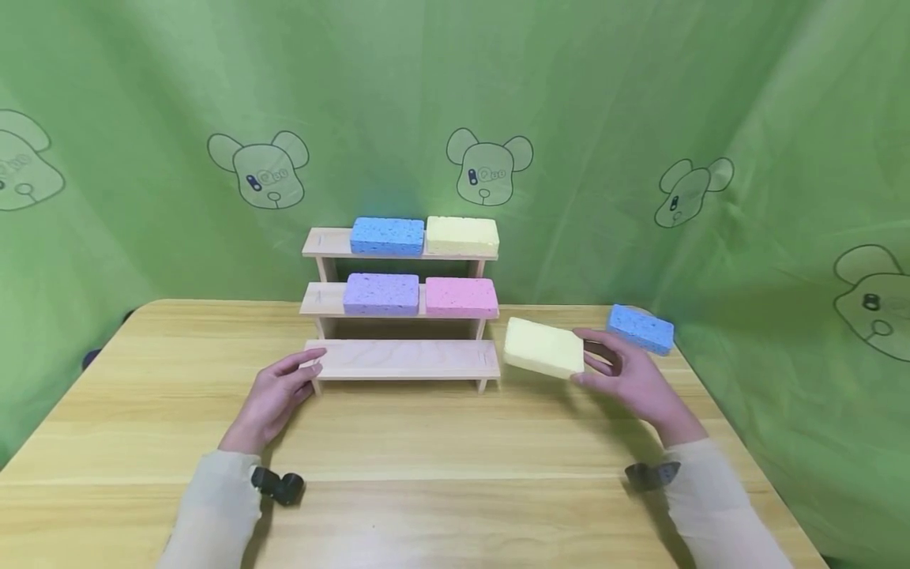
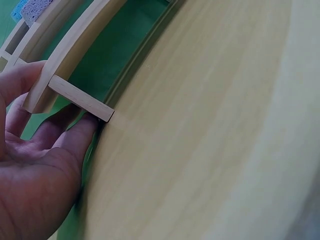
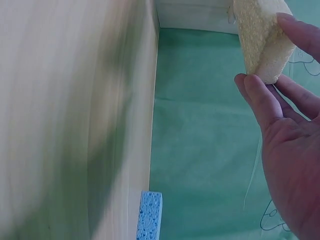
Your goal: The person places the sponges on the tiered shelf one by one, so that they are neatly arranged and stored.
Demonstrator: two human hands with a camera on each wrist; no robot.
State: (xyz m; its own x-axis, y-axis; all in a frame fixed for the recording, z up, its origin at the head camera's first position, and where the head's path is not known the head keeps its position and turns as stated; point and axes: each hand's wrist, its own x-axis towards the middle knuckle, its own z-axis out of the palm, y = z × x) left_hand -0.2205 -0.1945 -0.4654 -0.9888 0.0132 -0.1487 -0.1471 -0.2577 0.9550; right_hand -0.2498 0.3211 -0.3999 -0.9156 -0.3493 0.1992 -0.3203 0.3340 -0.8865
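My right hand (image 1: 629, 375) pinches one end of a pale yellow sponge (image 1: 543, 348), holding it just right of the lowest step of a three-step wooden rack (image 1: 401, 359). In the right wrist view, the thumb and fingertips press on opposite faces of that sponge (image 3: 262, 40). My left hand (image 1: 277, 391) grips the left end of the lowest step, with fingers above and below the board (image 2: 75, 47) in the left wrist view. A blue sponge (image 1: 387, 236) and a yellow sponge (image 1: 462, 236) sit on the top step. Below them lie a purple sponge (image 1: 381, 294) and a pink sponge (image 1: 461, 296).
Another blue sponge (image 1: 641, 329) lies at the back right corner of the wooden table (image 1: 441, 490). A green curtain (image 1: 576, 95) with bear-head prints hangs behind and beside the table. The lowest step bears no sponge.
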